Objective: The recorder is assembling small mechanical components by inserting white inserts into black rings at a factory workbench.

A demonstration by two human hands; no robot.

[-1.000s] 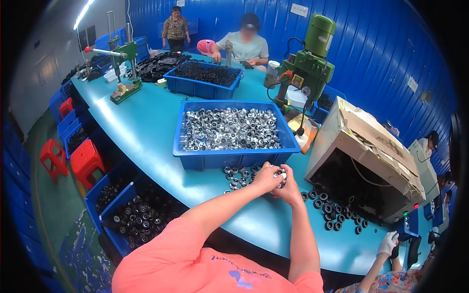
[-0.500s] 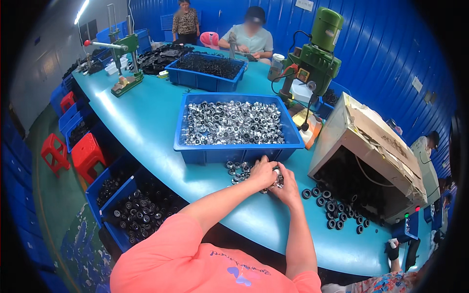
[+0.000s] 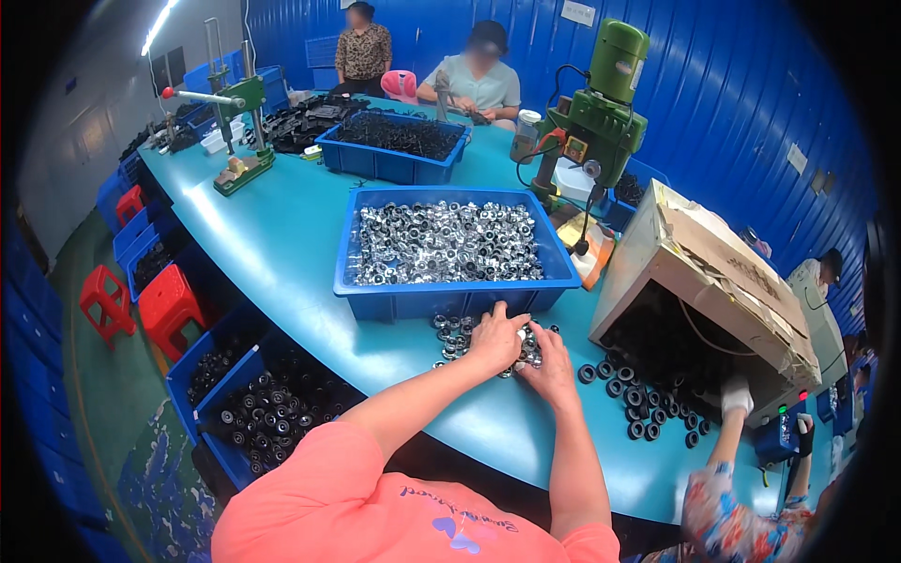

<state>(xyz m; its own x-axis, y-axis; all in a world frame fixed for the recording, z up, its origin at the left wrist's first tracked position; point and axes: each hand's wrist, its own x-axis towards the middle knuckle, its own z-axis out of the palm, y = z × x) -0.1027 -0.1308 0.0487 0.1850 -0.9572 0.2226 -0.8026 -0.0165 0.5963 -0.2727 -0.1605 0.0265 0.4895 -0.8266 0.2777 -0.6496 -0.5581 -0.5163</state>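
My left hand (image 3: 497,342) lies over a small pile of shiny, ring-shaped metal parts (image 3: 453,336) on the turquoise table, its fingers stretched forward. My right hand (image 3: 552,372) rests along the right side of the same pile, fingers apart and thumb toward the left hand. More silver parts (image 3: 531,354) show between the two hands. Just beyond them stands a blue bin (image 3: 450,298) filled with similar silver parts with dark centres. My palms cover some of the pile.
Black rings (image 3: 634,398) lie right of my hands, before an open-fronted box (image 3: 627,272). A co-worker's gloved hand (image 3: 737,394) is at that box. A green drill press (image 3: 601,122) stands behind. Another blue bin (image 3: 375,167) and a hand press (image 3: 246,141) are farther off.
My hands have spread apart a little over the silver parts; the left fingers have stretched out. At the right, the co-worker's gloved hand has come up to the box.
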